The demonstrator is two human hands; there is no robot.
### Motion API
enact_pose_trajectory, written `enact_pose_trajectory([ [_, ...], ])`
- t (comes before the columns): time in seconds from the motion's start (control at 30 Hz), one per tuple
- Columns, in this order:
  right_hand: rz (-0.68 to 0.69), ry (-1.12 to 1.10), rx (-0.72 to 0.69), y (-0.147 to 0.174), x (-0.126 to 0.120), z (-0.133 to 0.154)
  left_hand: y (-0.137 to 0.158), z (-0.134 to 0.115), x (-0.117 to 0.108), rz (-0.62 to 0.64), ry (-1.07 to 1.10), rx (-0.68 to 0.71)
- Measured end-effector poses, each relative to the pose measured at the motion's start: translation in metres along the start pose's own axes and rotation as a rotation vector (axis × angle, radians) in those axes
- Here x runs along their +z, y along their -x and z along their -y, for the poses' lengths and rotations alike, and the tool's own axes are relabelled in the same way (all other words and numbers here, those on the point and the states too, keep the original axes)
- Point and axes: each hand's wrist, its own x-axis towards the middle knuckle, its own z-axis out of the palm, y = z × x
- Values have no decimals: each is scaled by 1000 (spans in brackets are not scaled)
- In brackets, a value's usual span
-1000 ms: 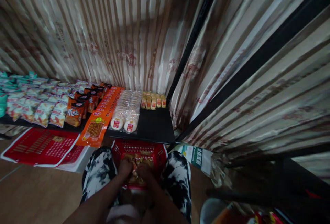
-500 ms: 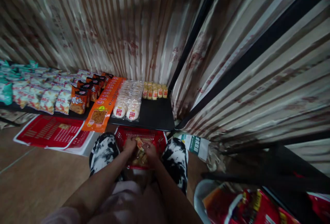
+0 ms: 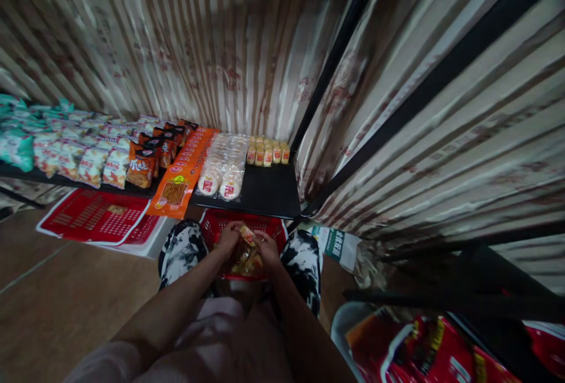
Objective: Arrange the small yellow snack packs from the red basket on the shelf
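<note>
Between my knees is a red plastic basket with several small yellowish packets lying in it. Over the basket, my left hand and my right hand both pinch one small wrapped snack, pale yellow with a red label. Its wrapper looks like those of the yellow packets standing in rows at the right end of the black shelf in front of me. Parts of the fingertips are too dark to make out.
Along the shelf to the left are clear packs of round white crackers, an orange snack strip, orange-black bags, white-red bags and teal bags. Another red basket sits below. A pale tub holds red packages, lower right.
The view has shifted slightly, so the shelf sits a little higher and further right. Both hands have lifted the snack slightly, and its red-labelled face shows more clearly.
</note>
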Motion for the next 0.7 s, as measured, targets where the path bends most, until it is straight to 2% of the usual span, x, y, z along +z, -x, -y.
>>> enact_pose_trajectory([
  [0.1, -21, 25, 1, 0, -2, 4, 2, -5, 1, 15, 48, -30],
  [0.27, -19, -33, 18, 3, -5, 10, 5, -14, 6, 50, 114, 2],
  [0.53, -8, -144, 45, 9, -9, 25, 21, -45, 15, 58, 169, -26],
  [0.7, 5, -154, -1, 9, -10, 28, 21, -55, 18, 52, 167, 12],
])
